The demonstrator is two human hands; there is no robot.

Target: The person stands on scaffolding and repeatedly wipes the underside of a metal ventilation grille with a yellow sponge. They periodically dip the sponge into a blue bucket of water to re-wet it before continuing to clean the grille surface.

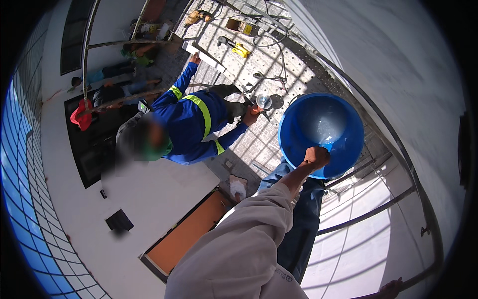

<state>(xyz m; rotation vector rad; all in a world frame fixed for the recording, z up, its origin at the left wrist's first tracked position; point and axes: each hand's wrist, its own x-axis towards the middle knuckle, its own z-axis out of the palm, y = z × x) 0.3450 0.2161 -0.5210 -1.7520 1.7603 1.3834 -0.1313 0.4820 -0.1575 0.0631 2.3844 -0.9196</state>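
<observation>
My left hand (317, 157) is closed in a fist over the near rim of a large blue bucket (289, 132). From the fist a bright blue piece (327, 146), perhaps a handle, reaches into the bucket; its lower part cannot be made out. Inside the bucket lies a pale, shiny patch of liquid (323, 122). At the lower right edge, my right hand (392, 288) is wrapped round a metal rail (422, 275), dark and partly cut off. The bucket stands on a perforated metal platform (266, 45), just beyond my jeans.
On the left, a co-worker in a blue jacket (201, 117) holds a clear cup (263, 102) and a long white board (204, 57). Tools, including a yellow-and-black one (234, 46), a drill (196, 18) and cables (283, 65), lie on the platform. Metal bars and white walls surround it; people are below.
</observation>
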